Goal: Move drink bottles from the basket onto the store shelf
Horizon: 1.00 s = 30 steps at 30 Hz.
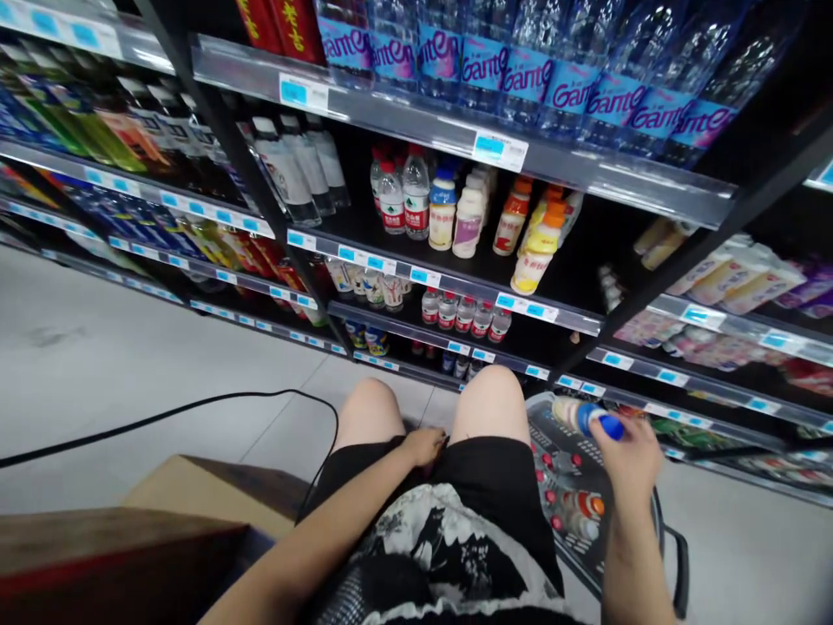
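Note:
My right hand point(628, 456) is wrapped round a small cream-coloured drink bottle point(573, 413) with a blue label and blue cap. The bottle is tilted nearly on its side over a grey shopping basket point(651, 564). Inside the basket lie several red-capped water bottles point(545, 477) and an orange-capped bottle point(586, 502). Between my thighs rests my left hand point(424, 445), its fingers curled; what they hold, if anything, is hidden. On the shelf ahead stand a similar blue-capped bottle point(442, 208), a purple-labelled white bottle point(467, 221) and a yellow orange-capped bottle point(537, 252).
Large blue-labelled water bottles point(485, 61) line the upper shelf point(403, 104). Small red-labelled water bottles point(465, 312) stand lower down. A cardboard box point(188, 495) is at my left, and a black cable point(195, 404) crosses above the pale floor point(97, 347). The basket's handle point(680, 573) sticks out rightward.

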### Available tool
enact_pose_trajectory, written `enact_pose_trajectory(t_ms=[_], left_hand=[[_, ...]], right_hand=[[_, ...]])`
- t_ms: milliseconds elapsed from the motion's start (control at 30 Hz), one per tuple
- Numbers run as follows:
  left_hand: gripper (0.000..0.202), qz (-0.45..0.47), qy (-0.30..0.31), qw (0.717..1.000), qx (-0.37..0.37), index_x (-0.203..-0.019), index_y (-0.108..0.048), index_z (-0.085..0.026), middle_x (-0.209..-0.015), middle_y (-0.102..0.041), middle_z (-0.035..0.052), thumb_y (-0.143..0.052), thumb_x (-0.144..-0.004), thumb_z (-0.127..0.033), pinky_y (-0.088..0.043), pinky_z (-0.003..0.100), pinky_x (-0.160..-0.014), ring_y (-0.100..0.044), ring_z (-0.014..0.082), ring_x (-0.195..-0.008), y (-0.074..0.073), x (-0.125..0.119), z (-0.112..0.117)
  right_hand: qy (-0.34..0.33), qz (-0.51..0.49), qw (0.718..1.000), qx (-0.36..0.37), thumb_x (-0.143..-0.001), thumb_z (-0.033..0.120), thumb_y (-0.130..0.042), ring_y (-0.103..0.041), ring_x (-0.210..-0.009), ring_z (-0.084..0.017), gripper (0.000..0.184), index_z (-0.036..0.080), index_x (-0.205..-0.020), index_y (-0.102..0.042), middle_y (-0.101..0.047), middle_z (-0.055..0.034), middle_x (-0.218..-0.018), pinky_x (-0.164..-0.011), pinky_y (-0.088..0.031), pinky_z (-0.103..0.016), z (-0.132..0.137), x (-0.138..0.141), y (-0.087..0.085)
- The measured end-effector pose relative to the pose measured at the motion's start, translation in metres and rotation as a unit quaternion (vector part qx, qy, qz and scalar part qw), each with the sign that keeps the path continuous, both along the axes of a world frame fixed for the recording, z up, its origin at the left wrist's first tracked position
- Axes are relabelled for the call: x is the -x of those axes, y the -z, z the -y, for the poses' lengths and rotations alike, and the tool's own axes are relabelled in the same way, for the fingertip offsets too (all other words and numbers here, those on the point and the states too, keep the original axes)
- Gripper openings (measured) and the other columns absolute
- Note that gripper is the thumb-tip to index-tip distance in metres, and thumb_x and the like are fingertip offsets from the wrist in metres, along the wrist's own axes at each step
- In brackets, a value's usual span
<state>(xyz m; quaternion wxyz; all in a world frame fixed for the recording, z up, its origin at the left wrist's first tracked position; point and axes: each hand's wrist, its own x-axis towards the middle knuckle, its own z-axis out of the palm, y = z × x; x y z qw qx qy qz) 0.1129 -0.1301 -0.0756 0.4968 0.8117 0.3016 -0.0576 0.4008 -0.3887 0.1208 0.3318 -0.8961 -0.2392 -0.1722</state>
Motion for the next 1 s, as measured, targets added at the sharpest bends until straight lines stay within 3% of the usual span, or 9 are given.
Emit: enact_pose_trajectory(t_ms=[100, 233, 400, 533, 633, 733, 833, 933, 1000], left_hand=[[0.035, 0.030, -0.073, 0.995, 0.062, -0.110, -0.075, -0.021, -0.118, -0.076, 0.0167, -0.069, -0.081, -0.041, -0.041, 0.048, -0.113, -0.064, 0.0365, -0.124, -0.003, 0.008, -0.006], [0.065, 0.100, -0.126, 0.967, 0.200, -0.129, -0.067, -0.016, -0.129, -0.072, 0.0198, -0.064, -0.080, -0.058, -0.050, 0.047, -0.101, -0.067, 0.0361, -0.118, -0.014, 0.015, -0.006], [0.086, 0.202, -0.119, 0.889, 0.393, -0.140, -0.059, -0.013, -0.141, -0.066, 0.0238, -0.038, -0.088, -0.078, -0.054, 0.042, -0.092, -0.069, 0.0338, -0.119, -0.037, 0.032, -0.008], [0.091, 0.231, -0.085, 0.782, 0.572, -0.138, -0.059, -0.009, -0.134, -0.070, 0.0250, -0.048, -0.084, -0.082, -0.054, 0.044, -0.089, -0.068, 0.0386, -0.120, -0.038, 0.046, -0.009], [0.085, 0.221, -0.163, 0.770, 0.576, -0.133, -0.062, -0.008, -0.121, -0.075, 0.0242, -0.056, -0.084, -0.077, -0.056, 0.042, -0.079, -0.072, 0.0365, -0.107, -0.028, 0.051, -0.014], [0.076, 0.232, -0.248, 0.758, 0.557, -0.136, -0.061, -0.011, -0.116, -0.076, 0.0199, -0.056, -0.089, -0.071, -0.057, 0.040, -0.078, -0.072, 0.0308, -0.101, -0.021, 0.051, -0.023], [0.075, 0.241, -0.270, 0.747, 0.557, -0.140, -0.059, -0.013, -0.117, -0.076, 0.0177, -0.051, -0.093, -0.071, -0.058, 0.037, -0.080, -0.072, 0.0268, -0.101, -0.020, 0.048, -0.030], [0.075, 0.245, -0.298, 0.735, 0.557, -0.142, -0.059, -0.013, -0.118, -0.076, 0.0183, -0.047, -0.095, -0.071, -0.060, 0.038, -0.080, -0.073, 0.0273, -0.100, -0.021, 0.046, -0.031], [0.075, 0.240, -0.296, 0.742, 0.551, -0.142, -0.059, -0.013, -0.117, -0.077, 0.0187, -0.045, -0.096, -0.070, -0.061, 0.040, -0.081, -0.073, 0.0291, -0.101, -0.021, 0.047, -0.029]], right_hand=[[-0.061, 0.038, 0.993, -0.092, -0.074, 0.049, -0.073, -0.069, -0.080, -0.024, 0.039, 0.017, -0.093, -0.082, -0.071, -0.0086, -0.091, -0.074, -0.057, -0.037, -0.035, 0.027, -0.049], [-0.171, -0.003, 0.973, -0.152, -0.070, 0.042, -0.078, -0.067, -0.078, -0.020, 0.028, 0.020, -0.087, -0.081, -0.070, -0.0059, -0.091, -0.063, -0.055, -0.031, -0.068, 0.066, -0.095], [-0.331, -0.121, 0.923, -0.153, -0.068, 0.033, -0.078, -0.066, -0.079, -0.020, 0.018, 0.021, -0.081, -0.079, -0.068, -0.0046, -0.090, -0.064, -0.054, -0.030, -0.109, 0.124, -0.105], [-0.435, -0.239, 0.864, -0.081, -0.064, 0.032, -0.080, -0.066, -0.081, -0.021, 0.017, 0.022, -0.079, -0.080, -0.071, -0.0034, -0.088, -0.072, -0.054, -0.032, -0.149, 0.153, -0.077], [-0.416, -0.341, 0.838, -0.093, -0.064, 0.039, -0.082, -0.065, -0.079, -0.021, 0.025, 0.021, -0.081, -0.078, -0.073, -0.0036, -0.086, -0.073, -0.053, -0.033, -0.180, 0.155, -0.048], [-0.344, -0.419, 0.815, -0.206, -0.063, 0.050, -0.084, -0.066, -0.086, -0.022, 0.047, 0.020, -0.098, -0.075, -0.075, -0.0064, -0.098, -0.080, -0.054, -0.035, -0.201, 0.149, -0.013], [-0.307, -0.545, 0.731, -0.272, -0.062, 0.068, -0.080, -0.068, -0.102, -0.025, 0.068, 0.022, -0.112, -0.070, -0.075, -0.0081, -0.109, -0.088, -0.055, -0.035, -0.206, 0.151, 0.029], [-0.288, -0.684, 0.621, -0.251, -0.064, 0.090, -0.061, -0.069, -0.108, -0.028, 0.086, 0.022, -0.117, -0.067, -0.075, -0.0090, -0.109, -0.086, -0.056, -0.039, -0.200, 0.165, 0.072], [-0.305, -0.716, 0.582, -0.235, -0.063, 0.096, -0.053, -0.068, -0.112, -0.031, 0.093, 0.022, -0.117, -0.068, -0.075, -0.0097, -0.108, -0.087, -0.056, -0.043, -0.194, 0.174, 0.095]])
